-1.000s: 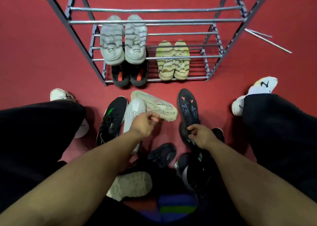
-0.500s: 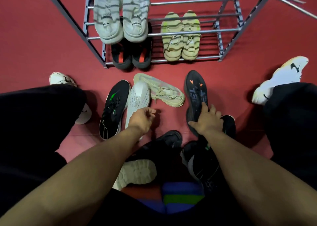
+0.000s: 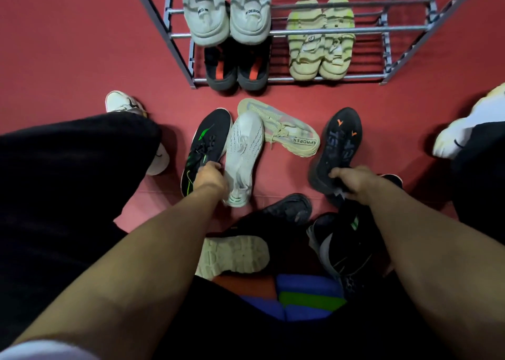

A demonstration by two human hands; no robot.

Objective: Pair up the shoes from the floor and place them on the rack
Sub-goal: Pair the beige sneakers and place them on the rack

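Shoes lie on the red floor (image 3: 68, 59) in front of you, in the middle of the frame. Your left hand (image 3: 209, 176) is closed on the black shoe with green marks (image 3: 207, 138), at its opening, and that shoe sits on the floor touching the white shoe (image 3: 243, 152) beside it. Your right hand (image 3: 352, 180) has its grip closed on the heel end of the black shoe with orange marks (image 3: 338, 143), toe pointing toward the top of the frame. A cream shoe (image 3: 284, 130) lies on its side between those two, its toe touching the white shoe.

Near the bottom middle, a shoe with a pale sole (image 3: 232, 256) is turned sole up. Another dark shoe (image 3: 289, 209) and a black shoe with a green tab (image 3: 341, 245) lie under your right arm.

At the top of the frame stands the metal rack (image 3: 355, 29). It holds a white pair (image 3: 226, 10), a black pair with red tabs (image 3: 236, 70) below it, and a pale yellow pair (image 3: 319, 40) to the right.
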